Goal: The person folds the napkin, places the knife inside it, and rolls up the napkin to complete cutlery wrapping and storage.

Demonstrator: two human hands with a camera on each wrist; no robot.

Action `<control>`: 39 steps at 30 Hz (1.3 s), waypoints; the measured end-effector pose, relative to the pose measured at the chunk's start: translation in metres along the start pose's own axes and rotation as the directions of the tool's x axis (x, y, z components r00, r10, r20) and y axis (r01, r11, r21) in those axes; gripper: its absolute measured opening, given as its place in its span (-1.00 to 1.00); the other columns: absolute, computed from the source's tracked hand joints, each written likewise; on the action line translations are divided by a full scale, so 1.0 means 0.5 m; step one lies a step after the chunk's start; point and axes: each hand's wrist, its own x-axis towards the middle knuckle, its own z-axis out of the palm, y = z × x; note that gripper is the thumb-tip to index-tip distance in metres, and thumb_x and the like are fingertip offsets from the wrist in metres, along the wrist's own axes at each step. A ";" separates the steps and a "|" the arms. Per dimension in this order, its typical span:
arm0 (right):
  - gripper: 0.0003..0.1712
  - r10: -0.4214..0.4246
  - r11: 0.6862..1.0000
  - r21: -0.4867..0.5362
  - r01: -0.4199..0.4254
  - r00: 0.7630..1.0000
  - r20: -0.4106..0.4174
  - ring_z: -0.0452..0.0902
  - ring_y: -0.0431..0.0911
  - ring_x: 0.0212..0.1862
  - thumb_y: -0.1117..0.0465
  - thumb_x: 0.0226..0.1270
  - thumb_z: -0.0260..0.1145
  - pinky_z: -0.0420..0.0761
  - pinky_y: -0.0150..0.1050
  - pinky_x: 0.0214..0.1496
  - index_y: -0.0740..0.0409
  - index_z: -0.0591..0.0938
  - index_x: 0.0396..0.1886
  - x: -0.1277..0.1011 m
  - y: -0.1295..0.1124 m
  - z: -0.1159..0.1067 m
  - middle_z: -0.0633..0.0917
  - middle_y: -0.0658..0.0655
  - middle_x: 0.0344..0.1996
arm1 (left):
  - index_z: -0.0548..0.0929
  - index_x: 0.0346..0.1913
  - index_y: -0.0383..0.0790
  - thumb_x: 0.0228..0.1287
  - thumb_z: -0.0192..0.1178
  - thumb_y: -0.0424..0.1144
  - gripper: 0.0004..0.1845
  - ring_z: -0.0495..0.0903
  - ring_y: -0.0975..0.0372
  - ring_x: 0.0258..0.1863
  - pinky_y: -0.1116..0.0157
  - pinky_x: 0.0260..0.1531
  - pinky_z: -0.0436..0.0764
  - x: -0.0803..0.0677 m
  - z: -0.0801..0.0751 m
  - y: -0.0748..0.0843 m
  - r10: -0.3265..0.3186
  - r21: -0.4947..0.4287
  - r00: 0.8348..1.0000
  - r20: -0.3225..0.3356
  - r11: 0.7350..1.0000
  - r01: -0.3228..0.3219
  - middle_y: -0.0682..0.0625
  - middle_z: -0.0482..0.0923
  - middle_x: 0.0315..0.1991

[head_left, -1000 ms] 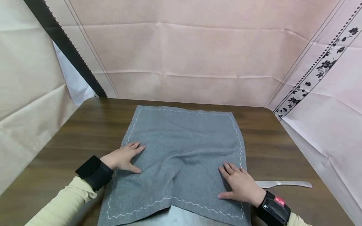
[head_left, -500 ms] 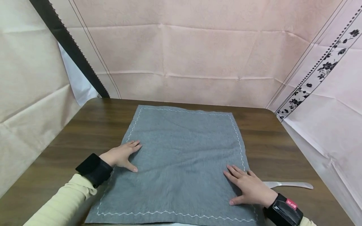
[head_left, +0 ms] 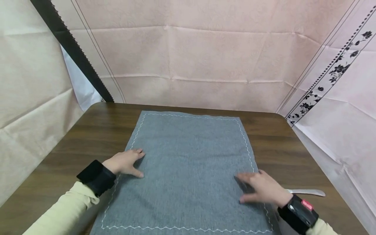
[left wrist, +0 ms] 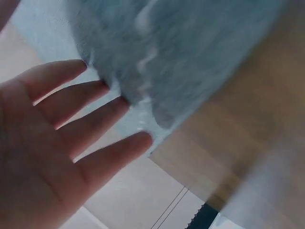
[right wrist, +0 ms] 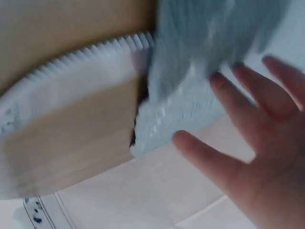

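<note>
A grey-blue cloth (head_left: 188,153) with a white zigzag stitch along its border lies spread on the table, nearly flat with faint creases. My left hand (head_left: 124,162) rests on its left border, fingers extended and thumb spread; the left wrist view shows the fingers (left wrist: 105,102) straight beside the stitching. Over the right border is my right hand (head_left: 261,188), slightly blurred, thumb apart from the fingers. Its fingers (right wrist: 238,100) look spread in the right wrist view, with nothing held. Beyond that hand lies a knife (head_left: 306,192), its serrated blade (right wrist: 86,62) partly hidden.
The brown wooden table (head_left: 73,156) has rounded far corners. Pale cloth sheets (head_left: 188,55) hang behind it and at both sides, one with a black band (head_left: 73,49), another with a floral strip (head_left: 335,71). A black band (head_left: 97,178) circles the left wrist.
The fold in the cloth's middle has flattened and its raised front edge has straightened, coming nearer. My right hand has slid outward to the right; my left hand has barely moved.
</note>
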 end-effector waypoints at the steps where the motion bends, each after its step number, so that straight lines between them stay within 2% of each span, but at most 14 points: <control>1: -0.16 0.005 1.000 -0.010 -0.005 0.999 -0.051 0.44 0.14 0.07 -0.26 -0.02 0.31 0.32 0.24 0.01 0.28 0.50 0.11 0.020 0.010 -0.004 0.53 0.28 0.05 | 0.35 0.20 -0.47 -0.02 0.32 0.09 -0.15 0.27 -0.17 0.18 -0.07 0.01 0.34 0.009 -0.005 -0.002 0.007 0.017 0.999 -0.031 1.000 -0.007 -0.37 0.28 0.20; 3: -0.31 0.028 0.999 -0.014 -0.030 0.989 -0.144 0.46 0.16 0.05 -0.09 0.10 0.31 0.38 0.12 0.02 0.34 0.51 0.08 0.068 0.034 -0.012 0.55 0.32 0.01 | 0.39 0.17 -0.47 0.08 0.25 0.05 -0.26 0.34 -0.17 0.12 -0.05 0.01 0.36 0.036 -0.016 -0.008 0.020 0.052 0.994 -0.105 0.999 -0.015 -0.39 0.34 0.14; 5: -0.38 0.075 0.997 0.021 -0.073 0.983 -0.170 0.39 0.22 0.10 0.02 0.18 0.28 0.37 0.08 0.06 0.38 0.47 0.11 0.122 0.059 -0.018 0.48 0.40 0.06 | 0.36 0.20 -0.44 0.17 0.18 0.03 -0.31 0.30 -0.19 0.15 -0.08 0.04 0.31 0.069 -0.024 -0.012 -0.004 0.065 0.989 -0.145 0.998 0.014 -0.41 0.31 0.16; 7: -0.39 0.135 0.990 0.068 -0.127 0.982 -0.131 0.27 0.26 0.19 0.07 0.25 0.21 0.29 0.09 0.14 0.40 0.39 0.18 0.174 0.086 -0.015 0.37 0.45 0.15 | 0.29 0.27 -0.41 0.22 0.12 0.03 -0.30 0.19 -0.23 0.21 -0.13 0.09 0.22 0.105 -0.027 -0.016 -0.053 0.054 0.989 -0.139 0.997 0.061 -0.45 0.19 0.22; 10: -0.35 0.227 0.968 0.118 -0.222 0.973 -0.031 0.07 0.33 0.27 0.05 0.32 0.13 0.14 0.17 0.20 0.37 0.29 0.27 0.236 0.118 -0.002 0.21 0.49 0.24 | 0.16 0.35 -0.32 0.23 0.08 0.09 -0.23 0.00 -0.26 0.28 -0.20 0.12 0.09 0.149 -0.020 -0.018 -0.156 -0.001 0.985 -0.070 0.988 0.156 -0.44 0.00 0.31; 12: -0.28 0.281 0.951 0.125 -0.284 0.959 0.042 -0.03 0.38 0.28 -0.04 0.33 0.10 0.08 0.21 0.21 0.33 0.22 0.31 0.260 0.136 0.009 0.13 0.49 0.28 | 0.11 0.37 -0.28 0.19 0.09 0.14 -0.17 -0.07 -0.28 0.29 -0.22 0.13 0.05 0.169 -0.014 -0.022 -0.194 -0.023 0.981 -0.022 0.981 0.193 -0.44 -0.08 0.33; 14: -0.20 0.339 0.926 0.136 -0.352 0.934 0.110 -0.12 0.44 0.28 -0.12 0.30 0.10 0.04 0.27 0.19 0.29 0.16 0.35 0.271 0.147 0.012 0.07 0.48 0.30 | 0.09 0.38 -0.26 0.13 0.12 0.19 -0.11 -0.12 -0.29 0.30 -0.24 0.13 0.02 0.179 -0.011 -0.026 -0.216 -0.031 0.976 0.015 0.976 0.217 -0.43 -0.11 0.34; 18: -0.01 0.402 0.893 0.131 -0.430 0.894 0.197 -0.25 0.51 0.26 -0.29 0.16 0.14 -0.01 0.34 0.16 0.23 0.08 0.39 0.281 0.163 0.006 -0.03 0.48 0.33 | 0.06 0.39 -0.25 0.02 0.19 0.26 0.00 -0.17 -0.30 0.30 -0.23 0.15 0.00 0.187 -0.017 -0.035 -0.231 -0.029 0.971 0.056 0.972 0.233 -0.44 -0.15 0.34; 24: 0.13 0.411 0.883 0.144 -0.446 0.885 0.219 -0.27 0.50 0.27 -0.39 0.01 0.19 0.00 0.36 0.14 0.20 0.05 0.40 0.309 0.178 -0.002 -0.06 0.47 0.34 | 0.04 0.40 -0.24 -0.11 0.27 0.28 0.10 -0.16 -0.31 0.30 -0.22 0.14 0.02 0.196 -0.037 -0.046 -0.272 -0.017 0.960 0.071 0.962 0.273 -0.46 -0.14 0.34; 28: 0.16 0.426 0.878 0.137 -0.459 0.879 0.213 -0.26 0.50 0.27 -0.40 -0.03 0.21 0.00 0.36 0.14 0.20 0.06 0.40 0.304 0.176 -0.001 -0.05 0.47 0.33 | 0.05 0.40 -0.24 -0.15 0.29 0.29 0.12 -0.14 -0.31 0.29 -0.22 0.14 0.04 0.195 -0.036 -0.041 -0.275 0.000 0.959 0.068 0.961 0.276 -0.45 -0.12 0.33; 31: 0.12 0.426 0.888 0.111 -0.446 0.890 0.163 -0.20 0.49 0.27 -0.37 0.01 0.21 0.05 0.33 0.15 0.24 0.10 0.38 0.298 0.171 0.002 0.01 0.50 0.31 | 0.10 0.38 -0.28 -0.12 0.29 0.27 0.09 -0.10 -0.33 0.28 -0.21 0.13 0.07 0.191 -0.033 -0.040 -0.254 -0.006 0.967 0.029 0.967 0.254 -0.48 -0.08 0.32; 33: 0.03 0.402 0.910 0.065 -0.409 0.911 0.095 -0.09 0.47 0.26 -0.31 0.06 0.22 0.13 0.29 0.13 0.30 0.20 0.33 0.293 0.162 0.005 0.12 0.51 0.27 | 0.20 0.32 -0.36 -0.05 0.28 0.21 -0.01 0.06 -0.30 0.24 -0.16 0.11 0.17 0.183 -0.029 -0.035 -0.202 0.005 0.979 -0.020 0.979 0.202 -0.48 0.07 0.26; 36: -0.17 0.345 0.939 -0.005 -0.345 0.939 -0.002 0.10 0.38 0.23 -0.17 0.16 0.23 0.24 0.23 0.10 0.36 0.36 0.22 0.282 0.135 0.010 0.30 0.49 0.18 | 0.34 0.22 -0.43 0.08 0.24 0.09 -0.22 0.27 -0.21 0.16 -0.06 0.07 0.30 0.161 -0.019 -0.026 -0.124 0.048 0.989 -0.078 0.991 0.128 -0.44 0.26 0.18; 39: -0.33 0.279 0.958 -0.053 -0.282 0.958 -0.061 0.22 0.28 0.21 -0.08 0.19 0.24 0.28 0.22 0.07 0.35 0.47 0.12 0.268 0.103 0.015 0.40 0.42 0.13 | 0.43 0.15 -0.44 0.15 0.21 -0.01 -0.36 0.37 -0.16 0.10 -0.02 0.02 0.37 0.131 -0.007 -0.013 -0.071 0.095 0.993 -0.092 0.992 0.080 -0.41 0.34 0.12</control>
